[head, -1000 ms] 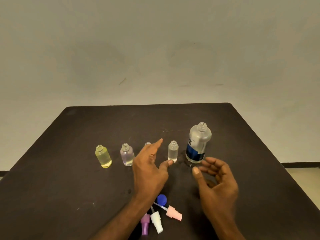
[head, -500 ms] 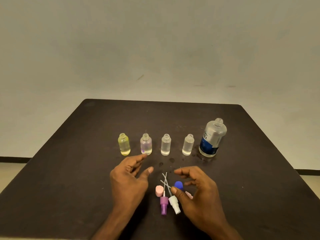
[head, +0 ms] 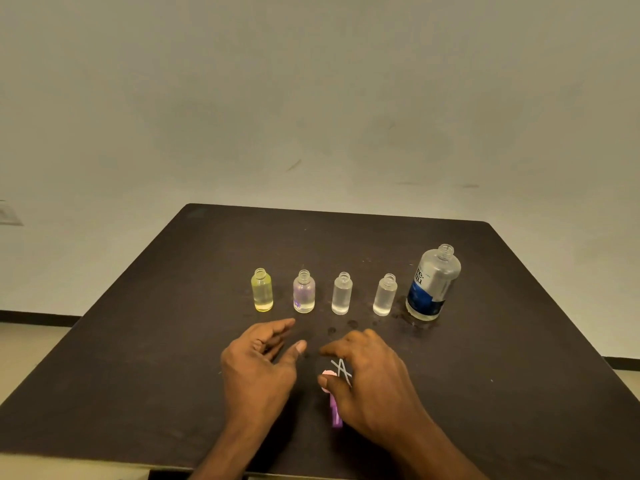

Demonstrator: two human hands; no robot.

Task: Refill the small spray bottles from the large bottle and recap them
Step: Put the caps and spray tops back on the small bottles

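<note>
My four small bottles stand uncapped in a row across the middle of the worktop (head: 519,341): the yellow bottle (head: 262,290) at the left, the lilac-tinted bottle (head: 304,292) next, then two clear bottles (head: 342,294) (head: 384,296), each with liquid in it. The large bottle (head: 433,284) stands at the right end of the row, its cap off too, with wet spots on the dark surface around its base. My left hand (head: 258,368) hovers just near of the row, fingers loosely spread and holding nothing. My right hand (head: 372,382) is curled down over the little heap of spray caps on the near side; the pink cap (head: 327,375) and the purple spray cap (head: 335,412) peek out from under it, and thin white dip tubes (head: 341,368) cross by my fingers. Whether my right fingers have actually closed on a cap I cannot tell, since the hand covers the contact. I judge the filling done and the capping about to start. The risk now is in those crossed tubes: lifting one cap could drag its neighbour along or flick it off the near edge. The open bottles stand close together, so a careless reach could tip one and spill it, and a tube that misses the narrow neck may bend.
</note>
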